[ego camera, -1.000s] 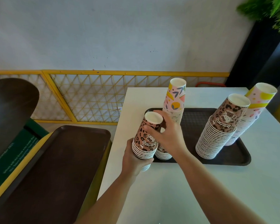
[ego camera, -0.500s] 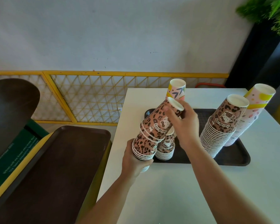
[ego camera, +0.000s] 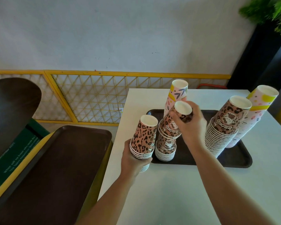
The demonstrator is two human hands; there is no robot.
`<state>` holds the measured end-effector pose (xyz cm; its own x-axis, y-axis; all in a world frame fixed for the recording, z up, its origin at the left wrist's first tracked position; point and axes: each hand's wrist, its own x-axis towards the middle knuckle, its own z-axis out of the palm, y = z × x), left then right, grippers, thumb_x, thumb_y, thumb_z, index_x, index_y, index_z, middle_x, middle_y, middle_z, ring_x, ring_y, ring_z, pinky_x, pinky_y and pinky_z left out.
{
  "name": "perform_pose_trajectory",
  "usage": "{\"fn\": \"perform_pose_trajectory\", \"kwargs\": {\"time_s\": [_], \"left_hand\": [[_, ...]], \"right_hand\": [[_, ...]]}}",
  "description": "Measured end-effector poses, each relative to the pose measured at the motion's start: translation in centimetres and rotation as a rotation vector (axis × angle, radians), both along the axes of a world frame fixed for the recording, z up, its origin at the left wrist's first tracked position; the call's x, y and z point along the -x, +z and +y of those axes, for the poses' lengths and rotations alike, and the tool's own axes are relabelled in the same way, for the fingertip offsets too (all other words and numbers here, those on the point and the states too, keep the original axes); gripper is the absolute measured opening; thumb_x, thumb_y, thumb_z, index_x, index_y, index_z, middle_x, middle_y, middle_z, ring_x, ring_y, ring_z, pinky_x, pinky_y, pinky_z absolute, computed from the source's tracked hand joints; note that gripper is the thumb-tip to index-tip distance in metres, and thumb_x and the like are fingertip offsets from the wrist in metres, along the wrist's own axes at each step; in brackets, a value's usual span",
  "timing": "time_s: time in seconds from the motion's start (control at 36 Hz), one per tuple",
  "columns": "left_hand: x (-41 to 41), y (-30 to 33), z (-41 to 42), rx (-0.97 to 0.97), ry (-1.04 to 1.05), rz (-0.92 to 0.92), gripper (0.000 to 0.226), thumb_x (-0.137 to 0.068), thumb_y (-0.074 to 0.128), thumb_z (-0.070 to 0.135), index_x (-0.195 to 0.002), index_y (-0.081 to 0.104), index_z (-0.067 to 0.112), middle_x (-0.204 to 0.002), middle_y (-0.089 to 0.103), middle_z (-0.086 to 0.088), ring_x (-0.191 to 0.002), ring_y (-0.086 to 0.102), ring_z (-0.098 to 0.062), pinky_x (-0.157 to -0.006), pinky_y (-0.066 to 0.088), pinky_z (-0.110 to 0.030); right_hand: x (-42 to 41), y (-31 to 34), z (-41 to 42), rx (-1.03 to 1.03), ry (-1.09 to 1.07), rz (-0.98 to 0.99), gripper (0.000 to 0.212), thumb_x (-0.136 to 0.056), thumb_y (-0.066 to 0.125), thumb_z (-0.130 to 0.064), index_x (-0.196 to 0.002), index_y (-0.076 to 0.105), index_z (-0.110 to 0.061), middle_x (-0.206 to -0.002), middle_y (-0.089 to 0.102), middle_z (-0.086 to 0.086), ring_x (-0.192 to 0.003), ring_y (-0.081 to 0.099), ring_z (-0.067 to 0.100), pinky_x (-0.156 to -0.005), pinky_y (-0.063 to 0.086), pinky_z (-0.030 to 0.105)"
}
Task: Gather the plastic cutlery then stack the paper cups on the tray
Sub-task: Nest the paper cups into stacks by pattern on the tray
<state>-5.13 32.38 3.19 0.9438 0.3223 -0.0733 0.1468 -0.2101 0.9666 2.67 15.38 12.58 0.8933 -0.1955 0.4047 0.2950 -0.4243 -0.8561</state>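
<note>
My left hand (ego camera: 133, 158) grips a short stack of upside-down leopard-print paper cups (ego camera: 144, 137) just off the tray's left end. My right hand (ego camera: 191, 124) holds a few leopard-print cups (ego camera: 172, 125) by their top, tilted, over a low leopard-print stack (ego camera: 165, 149) at the front left of the dark brown tray (ego camera: 234, 161). On the tray also stand a tall leopard-print stack (ego camera: 224, 129), a pink and yellow patterned stack (ego camera: 258, 108) at the right, and another patterned stack (ego camera: 177, 93) behind my right hand. No cutlery is visible.
The tray lies on a white table (ego camera: 177, 192). To the left, lower down, is a second empty brown tray (ego camera: 55, 168) on a yellow-edged stand. A yellow lattice fence (ego camera: 88, 96) runs along the wall. A green plant (ego camera: 269, 12) hangs at top right.
My right hand lifted a few cups off the stack in my left hand and carried them right, over the low stack on the tray. My left hand stayed put.
</note>
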Motion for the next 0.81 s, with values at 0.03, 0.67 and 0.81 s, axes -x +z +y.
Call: {"fn": "perform_pose_trajectory", "kwargs": {"time_s": [0.03,0.67,0.81], "left_hand": [[0.0,0.1,-0.1,0.005,-0.004,-0.001,0.083,-0.053,0.087,0.002,-0.114,0.039,0.033,-0.102,0.056,0.017,-0.094,0.056,-0.004,-0.071,0.044,-0.011],[-0.2,1.5,-1.1,-0.045,-0.032,-0.046,0.079,-0.053,0.088,0.005,-0.111,0.043,0.033,-0.1,0.059,0.02,-0.091,0.056,0.009,-0.065,0.046,-0.005],[-0.1,1.4,-1.1,-0.073,-0.039,-0.049,0.08,-0.052,0.089,0.008,-0.111,0.042,0.034,-0.101,0.058,0.022,-0.094,0.055,0.007,-0.07,0.044,-0.008]], "right_hand": [[0.2,-0.2,0.1,0.025,0.037,0.013,0.055,-0.071,0.078,-0.03,-0.119,0.053,-0.02,-0.114,0.06,-0.003,-0.098,0.052,0.004,-0.072,0.038,-0.001],[2.8,0.5,3.6,0.009,0.338,0.176,0.053,-0.073,0.074,-0.036,-0.12,0.052,-0.024,-0.1,0.06,-0.017,-0.096,0.057,0.002,-0.079,0.047,0.014],[2.4,1.2,2.9,-0.019,0.279,0.147,0.052,-0.074,0.073,-0.036,-0.12,0.053,-0.022,-0.097,0.06,-0.014,-0.092,0.058,0.002,-0.074,0.048,0.011]]}}
